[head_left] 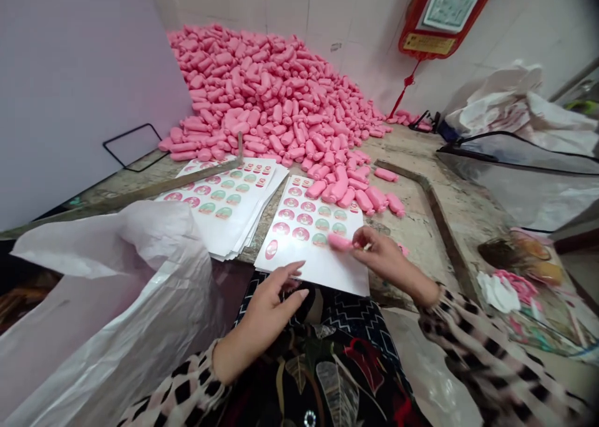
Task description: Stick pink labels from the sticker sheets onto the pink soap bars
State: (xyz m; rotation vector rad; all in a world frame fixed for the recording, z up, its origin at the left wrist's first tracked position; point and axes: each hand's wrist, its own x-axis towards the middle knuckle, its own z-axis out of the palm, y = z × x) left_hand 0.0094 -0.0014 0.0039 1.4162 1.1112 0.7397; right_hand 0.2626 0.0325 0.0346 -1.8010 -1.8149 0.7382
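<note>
Above the right half of a white sticker sheet (318,271), my right hand (378,252) pinches one end of a small pink bottle (340,242). My left hand (269,311) is empty, fingers apart, at the near edge of that sheet. Rows of pink and green oval stickers (307,219) cover the sheet; some places at its lower part are bare. Several more pink bottles (344,183) lie across its far right corner, spilling from a large pile of the same bottles (262,90). A stack of similar sheets (224,230) lies to the left.
A wooden strip (196,178) crosses the sheet stack, and another strip (437,227) edges the right side. A white plastic bag (154,283) hangs at front left. A clear zip bag (519,177) and clutter (524,271) sit at right. A red calendar (428,43) hangs on the wall.
</note>
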